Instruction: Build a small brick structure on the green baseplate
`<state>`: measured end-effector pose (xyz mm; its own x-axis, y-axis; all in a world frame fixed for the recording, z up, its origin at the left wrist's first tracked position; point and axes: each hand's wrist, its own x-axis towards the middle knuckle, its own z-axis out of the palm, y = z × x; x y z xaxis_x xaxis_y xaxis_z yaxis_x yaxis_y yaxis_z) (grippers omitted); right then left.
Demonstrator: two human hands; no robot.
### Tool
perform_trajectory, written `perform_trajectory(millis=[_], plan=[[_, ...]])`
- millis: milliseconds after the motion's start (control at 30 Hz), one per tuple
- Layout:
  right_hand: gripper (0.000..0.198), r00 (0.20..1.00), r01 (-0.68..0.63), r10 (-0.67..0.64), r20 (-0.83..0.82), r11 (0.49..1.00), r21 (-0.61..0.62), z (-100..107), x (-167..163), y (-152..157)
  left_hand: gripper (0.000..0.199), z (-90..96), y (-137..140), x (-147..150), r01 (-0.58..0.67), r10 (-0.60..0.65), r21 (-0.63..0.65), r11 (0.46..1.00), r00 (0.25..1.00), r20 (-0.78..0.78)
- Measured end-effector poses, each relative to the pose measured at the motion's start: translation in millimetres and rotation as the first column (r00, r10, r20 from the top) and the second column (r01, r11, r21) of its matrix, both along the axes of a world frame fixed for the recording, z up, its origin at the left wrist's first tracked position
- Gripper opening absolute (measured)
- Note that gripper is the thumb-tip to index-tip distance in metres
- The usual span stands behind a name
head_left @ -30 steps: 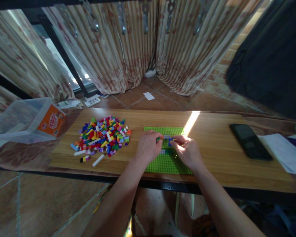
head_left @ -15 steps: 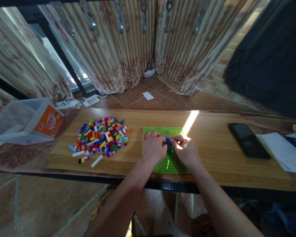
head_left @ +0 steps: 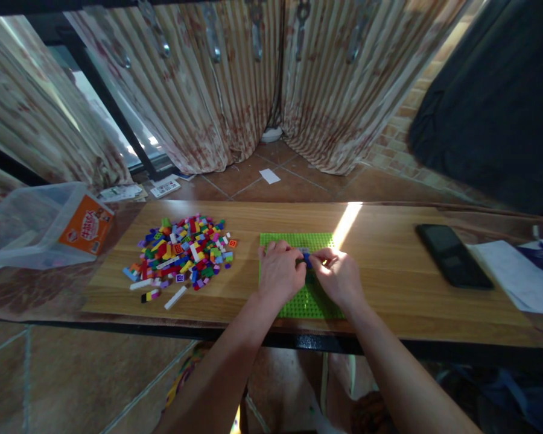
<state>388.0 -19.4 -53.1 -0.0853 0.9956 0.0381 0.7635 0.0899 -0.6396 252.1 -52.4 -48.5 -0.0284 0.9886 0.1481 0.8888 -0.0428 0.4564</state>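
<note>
A light green studded baseplate (head_left: 302, 306) lies on the table in front of me, partly covered by both hands. Over its middle is a small blue brick (head_left: 306, 258), with a grey brick (head_left: 303, 249) just behind it. My right hand (head_left: 339, 276) pinches the blue brick's right end between thumb and fingertips. My left hand (head_left: 280, 272) curls in from the other side, its fingers closed close against the blue brick's left end. What the left fingertips grip is hidden. Whether the blue brick is seated on anything, I cannot tell.
A heap of mixed coloured bricks (head_left: 185, 250) lies to the left on the wooden table (head_left: 389, 259). Beyond it stands a clear plastic bin (head_left: 40, 220) with an orange label. A black phone (head_left: 453, 256) and papers (head_left: 516, 274) lie at the right.
The view has shifted slightly. Both hands stay over the baseplate, with the right fingertips a little closer to the left hand. Dark green glimpsed below the blue brick earlier is now harder to see.
</note>
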Motion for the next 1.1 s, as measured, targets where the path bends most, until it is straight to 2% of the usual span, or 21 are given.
perform_trajectory(millis=[367,500,833,1100], plan=[[0.023,1.0,0.007,-0.007,-0.018,1.0,-0.003,2.7,-2.6,0.2,0.02,0.5,-0.8,4.9,-0.03,0.029,-0.012,0.999,0.999,-0.025],[0.021,0.999,-0.014,0.014,-0.039,1.0,-0.022,4.5,-1.6,2.3,0.021,1.9,-4.1,8.5,0.015,-0.015,0.032,0.999,1.0,-0.01],[0.023,0.993,-0.103,0.1,-0.065,0.993,-0.049,1.8,4.3,8.3,0.016,2.2,-6.2,10.7,0.072,-0.07,0.039,0.997,0.997,-0.042],[0.023,0.994,-0.09,0.087,-0.069,0.995,-0.043,0.0,3.4,9.3,0.017,2.5,-4.7,11.2,0.085,-0.083,0.018,0.996,0.993,-0.084]])
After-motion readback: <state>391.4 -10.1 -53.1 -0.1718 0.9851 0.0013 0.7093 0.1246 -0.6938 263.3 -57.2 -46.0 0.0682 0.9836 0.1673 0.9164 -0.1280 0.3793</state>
